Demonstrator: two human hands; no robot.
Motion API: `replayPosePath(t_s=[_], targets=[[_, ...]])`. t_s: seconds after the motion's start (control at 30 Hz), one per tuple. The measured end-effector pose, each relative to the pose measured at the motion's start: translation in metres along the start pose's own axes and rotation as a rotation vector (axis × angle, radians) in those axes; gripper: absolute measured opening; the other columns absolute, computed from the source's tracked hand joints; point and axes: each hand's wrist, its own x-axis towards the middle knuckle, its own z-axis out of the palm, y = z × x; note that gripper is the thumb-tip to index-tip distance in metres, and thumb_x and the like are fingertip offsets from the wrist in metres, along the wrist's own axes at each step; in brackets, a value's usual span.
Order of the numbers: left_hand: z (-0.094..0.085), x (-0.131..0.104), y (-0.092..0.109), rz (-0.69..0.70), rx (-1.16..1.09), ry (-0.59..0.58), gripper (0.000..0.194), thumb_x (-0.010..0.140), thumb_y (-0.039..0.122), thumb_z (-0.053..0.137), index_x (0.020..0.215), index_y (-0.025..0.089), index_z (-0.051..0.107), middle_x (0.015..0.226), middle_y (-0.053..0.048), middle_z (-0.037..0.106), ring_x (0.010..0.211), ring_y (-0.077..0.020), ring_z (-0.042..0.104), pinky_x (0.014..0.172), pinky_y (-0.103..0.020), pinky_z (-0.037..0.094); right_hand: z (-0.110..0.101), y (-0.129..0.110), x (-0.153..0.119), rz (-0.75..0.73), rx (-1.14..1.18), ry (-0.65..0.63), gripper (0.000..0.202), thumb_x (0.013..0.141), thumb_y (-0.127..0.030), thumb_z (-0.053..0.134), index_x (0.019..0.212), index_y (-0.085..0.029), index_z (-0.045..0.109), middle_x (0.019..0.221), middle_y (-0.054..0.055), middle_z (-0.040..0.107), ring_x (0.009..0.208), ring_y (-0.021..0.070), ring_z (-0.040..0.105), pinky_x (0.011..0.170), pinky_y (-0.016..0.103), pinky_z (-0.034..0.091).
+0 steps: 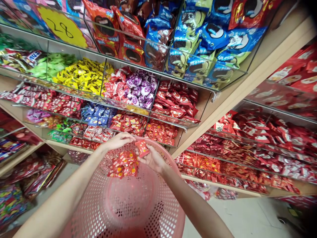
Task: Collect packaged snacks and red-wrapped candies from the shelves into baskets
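Pinching one small red packet (142, 147) w/ R grip (154, 159), out at the fingertip end, up & L of palm, just inside far rim of pink basket (128, 196). Printed w/ orange-yellow dots, same as red pile (123, 164) lying in basket, just L of R grip & a bit lower, up against far wall. Angled in from lower R w/ R forearm (184, 191), crossing basket's R side; bent only a little at wrist, curled inward at fingers. Angled in from lower L w/ L forearm (71, 180), crossing basket's L side; stretched R-ward along far rim w/ L grip (121, 140), ending just beside held packet. Can't tell L grip's hold: maybe hooked on rim, maybe only resting there, too small & soft in this view. Backed right past rim by wooden shelving (237, 86), filled w/ wrapped sweets (162, 132), incl. red ones w/ orange-yellow dots.
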Motion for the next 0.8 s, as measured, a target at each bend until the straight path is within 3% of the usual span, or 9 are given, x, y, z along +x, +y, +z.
replayPosePath(t_s=[0.23,0.37,0.53,0.8], targets=[[-0.01,-0.006,0.002,-0.036,-0.016,-0.138,0.032,0.076,0.05,0.054,0.084,0.024,0.071,0.112,0.0,0.06,0.105,-0.0172,0.052,0.095,-0.03,0.037,0.01,0.004,0.013,0.023,-0.05,-0.012,0.033,0.086,-0.045,0.043,0.102,-0.02,0.057,0.096,0.005,0.066,0.087,0.0141,0.061,0.081,0.033,0.048],[-0.01,-0.007,-0.001,-0.004,-0.005,-0.13,0.029,0.076,0.048,0.055,0.081,0.024,0.071,0.112,0.0,0.06,0.103,-0.0161,0.053,0.094,-0.028,0.037,0.009,0.008,0.01,-0.019,-0.054,-0.014,0.033,0.086,-0.047,0.043,0.101,-0.021,0.057,0.098,0.005,0.065,0.089,0.0141,0.061,0.083,0.034,0.049],[-0.009,-0.009,0.003,0.029,-0.024,-0.123,0.029,0.077,0.047,0.054,0.077,0.024,0.07,0.109,0.001,0.062,0.102,-0.0153,0.054,0.093,-0.028,0.037,0.0,0.017,-0.004,0.017,-0.08,0.002,0.021,0.067,-0.025,0.072,0.083,-0.017,0.061,0.085,0.001,0.066,0.082,0.0125,0.064,0.086,0.03,0.047],[-0.007,-0.009,0.004,0.014,-0.029,-0.145,0.025,0.075,0.044,0.058,0.072,0.023,0.07,0.106,0.0,0.058,0.099,-0.0151,0.053,0.091,-0.029,0.038,-0.004,0.013,-0.012,0.033,-0.392,-0.006,0.029,0.066,-0.041,0.07,0.071,-0.013,0.065,0.066,0.002,0.067,0.059,0.0091,0.06,0.062,0.023,0.045]])
